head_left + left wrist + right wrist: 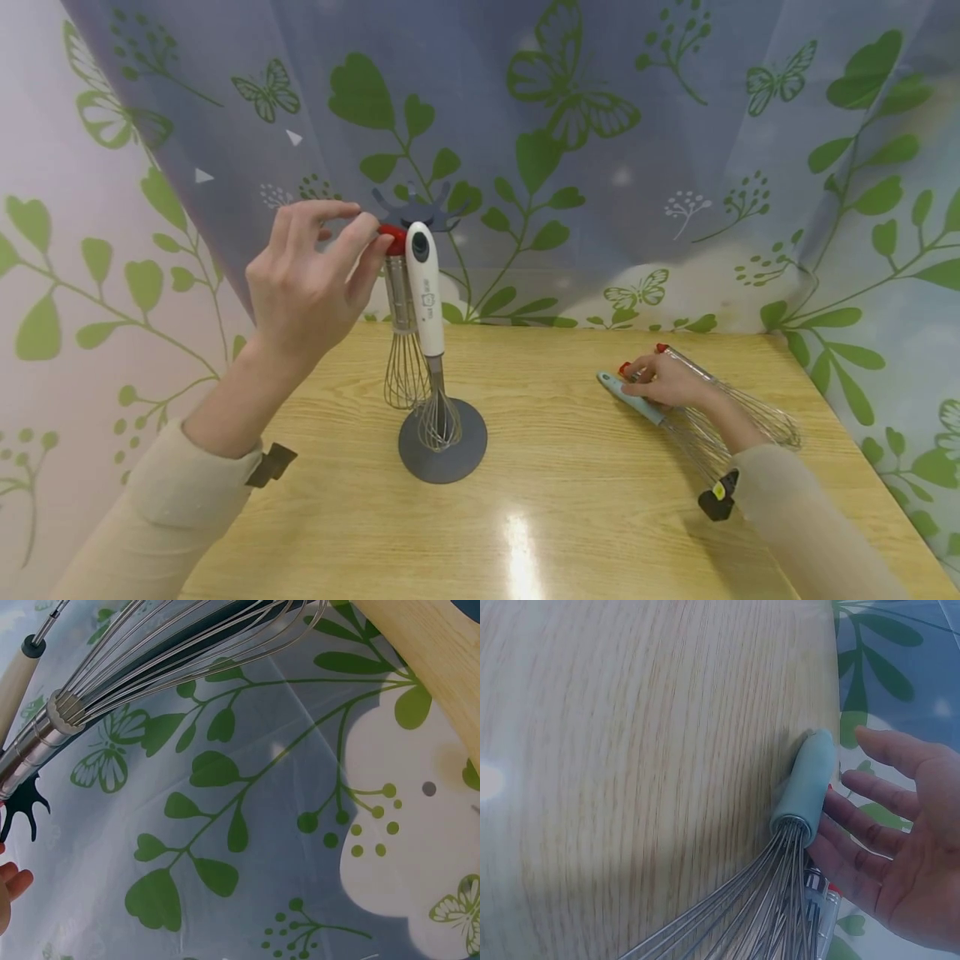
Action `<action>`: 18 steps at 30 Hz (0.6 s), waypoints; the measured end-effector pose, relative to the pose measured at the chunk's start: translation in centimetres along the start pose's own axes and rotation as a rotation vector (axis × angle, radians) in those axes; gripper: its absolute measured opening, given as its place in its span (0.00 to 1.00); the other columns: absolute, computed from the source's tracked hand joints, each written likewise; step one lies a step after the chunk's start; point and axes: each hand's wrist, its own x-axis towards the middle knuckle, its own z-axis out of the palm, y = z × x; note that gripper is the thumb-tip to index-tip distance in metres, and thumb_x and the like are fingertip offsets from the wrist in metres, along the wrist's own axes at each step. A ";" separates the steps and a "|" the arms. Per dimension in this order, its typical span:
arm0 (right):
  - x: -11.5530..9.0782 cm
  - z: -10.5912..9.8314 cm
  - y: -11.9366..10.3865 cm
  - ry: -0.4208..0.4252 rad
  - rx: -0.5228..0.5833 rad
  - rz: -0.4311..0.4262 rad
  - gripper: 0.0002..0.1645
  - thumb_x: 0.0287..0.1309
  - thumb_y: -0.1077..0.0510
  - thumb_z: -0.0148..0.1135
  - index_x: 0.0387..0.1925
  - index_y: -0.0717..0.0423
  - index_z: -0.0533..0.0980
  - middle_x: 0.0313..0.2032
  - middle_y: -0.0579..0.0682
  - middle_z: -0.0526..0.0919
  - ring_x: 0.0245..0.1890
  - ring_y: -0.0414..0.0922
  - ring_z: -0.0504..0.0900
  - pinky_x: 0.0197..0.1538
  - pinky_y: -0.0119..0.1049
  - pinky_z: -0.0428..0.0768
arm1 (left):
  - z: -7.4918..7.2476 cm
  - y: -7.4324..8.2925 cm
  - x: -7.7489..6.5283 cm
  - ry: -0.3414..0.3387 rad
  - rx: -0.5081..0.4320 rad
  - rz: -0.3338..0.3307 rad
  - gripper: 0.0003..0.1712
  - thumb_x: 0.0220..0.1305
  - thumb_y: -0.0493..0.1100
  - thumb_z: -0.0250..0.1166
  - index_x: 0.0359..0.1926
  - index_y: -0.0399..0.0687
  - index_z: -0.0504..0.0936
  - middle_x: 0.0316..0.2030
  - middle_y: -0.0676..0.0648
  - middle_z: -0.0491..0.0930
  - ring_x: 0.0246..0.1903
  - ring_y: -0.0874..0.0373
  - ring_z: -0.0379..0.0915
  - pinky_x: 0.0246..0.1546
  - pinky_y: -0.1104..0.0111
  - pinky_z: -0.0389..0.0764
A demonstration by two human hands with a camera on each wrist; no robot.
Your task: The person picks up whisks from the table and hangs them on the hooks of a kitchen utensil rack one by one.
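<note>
My left hand [303, 275] pinches the red end of a metal whisk [402, 296] between thumb and fingertips. That whisk hangs wires down at a dark grey stand [468, 421], beside a white-handled whisk [430, 308]. In the left wrist view the metal whisk [45, 735] crosses the upper left, with a few fingertips [19, 885] below it. My right hand [667, 381] is at the right, over several whisks lying on the table. In the right wrist view its loosely bent fingers lie alongside a light blue whisk handle [806, 784], the thumb apart from it.
A pronged grey top [416, 208] of the stand shows behind the hanging whisks. Another metal whisk with a red end [735, 396] lies right of the right hand. The wooden table [570, 500] meets a leaf-and-butterfly patterned curtain [465, 100] at the back and sides.
</note>
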 end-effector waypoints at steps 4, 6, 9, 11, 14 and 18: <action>0.2 0.2 0.3 -0.004 0.001 -0.017 0.30 0.71 0.51 0.66 0.63 0.70 0.76 0.45 0.68 0.86 0.20 0.42 0.76 0.25 0.35 0.77 | -0.1 0.1 0.0 -0.006 -0.004 0.001 0.09 0.74 0.46 0.65 0.39 0.46 0.85 0.42 0.39 0.85 0.37 0.40 0.81 0.26 0.50 0.84; 0.2 0.3 0.4 -0.008 -0.002 -0.025 0.30 0.71 0.51 0.66 0.63 0.70 0.76 0.47 0.69 0.86 0.20 0.42 0.77 0.25 0.36 0.78 | -0.1 0.1 0.0 -0.008 -0.004 0.000 0.09 0.74 0.45 0.65 0.39 0.46 0.85 0.42 0.39 0.85 0.37 0.40 0.81 0.26 0.50 0.84; 0.3 0.3 0.3 -0.016 -0.003 -0.034 0.31 0.71 0.51 0.66 0.64 0.71 0.75 0.50 0.71 0.86 0.18 0.43 0.77 0.27 0.38 0.79 | -0.2 0.2 0.0 -0.012 -0.002 0.000 0.08 0.74 0.45 0.65 0.39 0.46 0.85 0.42 0.39 0.85 0.38 0.40 0.81 0.26 0.50 0.84; 0.3 0.4 0.1 -0.020 -0.022 -0.041 0.31 0.71 0.50 0.66 0.64 0.70 0.76 0.52 0.71 0.86 0.22 0.46 0.81 0.32 0.40 0.82 | -0.2 0.2 0.0 -0.012 -0.001 -0.001 0.08 0.73 0.45 0.65 0.39 0.46 0.85 0.42 0.39 0.85 0.38 0.40 0.81 0.26 0.50 0.84; 0.4 0.5 -0.1 -0.022 -0.064 -0.061 0.31 0.71 0.49 0.67 0.64 0.68 0.77 0.54 0.70 0.87 0.36 0.54 0.89 0.41 0.46 0.88 | -0.2 0.3 -0.1 -0.010 -0.002 -0.003 0.08 0.73 0.45 0.65 0.39 0.46 0.84 0.42 0.39 0.85 0.38 0.40 0.81 0.26 0.50 0.84; 0.4 0.6 -0.1 -0.018 -0.073 -0.081 0.31 0.70 0.48 0.68 0.63 0.68 0.78 0.53 0.68 0.88 0.50 0.59 0.89 0.49 0.50 0.89 | -0.2 0.3 -0.1 -0.002 -0.004 -0.003 0.08 0.73 0.45 0.66 0.39 0.46 0.85 0.42 0.39 0.84 0.38 0.40 0.81 0.26 0.50 0.84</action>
